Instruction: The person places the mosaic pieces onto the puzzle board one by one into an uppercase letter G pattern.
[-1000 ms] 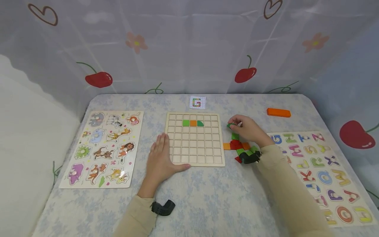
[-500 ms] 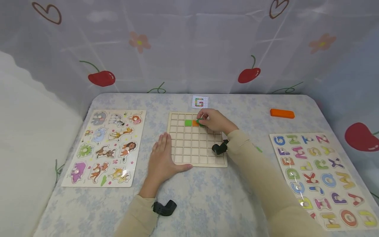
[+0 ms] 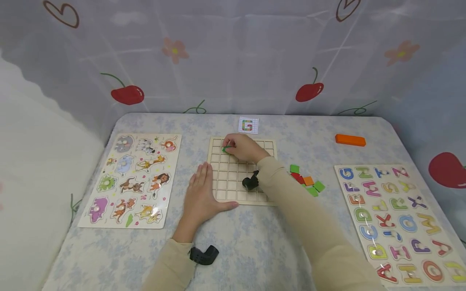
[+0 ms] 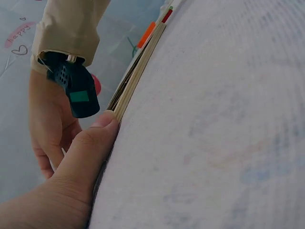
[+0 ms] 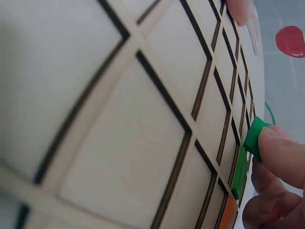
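A wooden grid board (image 3: 233,182) lies in the middle of the table. My right hand (image 3: 230,148) reaches over its far left cells and pinches a small green piece (image 3: 226,150) between thumb and fingertips. In the right wrist view the green piece (image 5: 255,138) stands tilted just above the grid, beside a green tile (image 5: 239,172) and an orange tile (image 5: 228,210) set in cells. My left hand (image 3: 200,190) lies flat on the table against the board's left side, and its thumb (image 4: 90,148) touches the board's front edge (image 4: 136,78).
Loose green, red and orange pieces (image 3: 306,180) lie right of the board. A small card with a G (image 3: 248,125) sits behind it. An animal puzzle (image 3: 131,180) lies at the left, an alphabet puzzle (image 3: 397,218) at the right, and an orange block (image 3: 350,140) at the far right.
My right hand carried the green piece from the loose pile to the board's top row, then further left along it. The pile shows again. My left hand stayed put.
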Demonstrator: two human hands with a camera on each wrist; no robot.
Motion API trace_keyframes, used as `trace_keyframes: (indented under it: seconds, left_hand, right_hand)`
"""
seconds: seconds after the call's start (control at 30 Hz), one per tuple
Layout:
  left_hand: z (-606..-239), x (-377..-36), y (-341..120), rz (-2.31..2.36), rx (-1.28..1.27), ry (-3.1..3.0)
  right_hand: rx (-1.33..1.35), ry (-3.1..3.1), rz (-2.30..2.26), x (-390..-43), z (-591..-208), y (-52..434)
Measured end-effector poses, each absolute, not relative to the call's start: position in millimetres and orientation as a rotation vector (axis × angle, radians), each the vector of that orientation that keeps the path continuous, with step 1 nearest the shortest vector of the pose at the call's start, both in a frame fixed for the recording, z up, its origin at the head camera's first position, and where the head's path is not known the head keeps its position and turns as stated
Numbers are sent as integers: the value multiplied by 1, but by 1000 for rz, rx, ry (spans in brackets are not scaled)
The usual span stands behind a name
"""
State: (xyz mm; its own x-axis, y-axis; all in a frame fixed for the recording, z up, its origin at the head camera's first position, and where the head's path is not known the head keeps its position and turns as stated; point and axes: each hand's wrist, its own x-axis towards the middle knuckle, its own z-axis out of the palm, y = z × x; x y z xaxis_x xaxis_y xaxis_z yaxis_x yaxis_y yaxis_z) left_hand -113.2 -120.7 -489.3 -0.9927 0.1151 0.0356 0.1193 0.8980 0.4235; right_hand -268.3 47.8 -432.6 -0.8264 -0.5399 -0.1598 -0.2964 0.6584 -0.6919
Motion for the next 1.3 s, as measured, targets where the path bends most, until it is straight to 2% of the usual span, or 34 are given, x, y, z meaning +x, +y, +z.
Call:
trace_keyframes:
  seconds: [0.87, 1.1, 1.3]
  left_hand:
    - [-490, -113, -121, -687, -200, -3052]
    - [-490, -113, -120, -676, -196, -3053]
    - [-490, -112, -120, -683, -190, -3052]
  right_hand:
    - [-658, 2659, -684, -258, -427, 37]
    - [-755, 2649, -790, -250, -413, 58]
    - [-678, 2659, -893, -242, -409, 95]
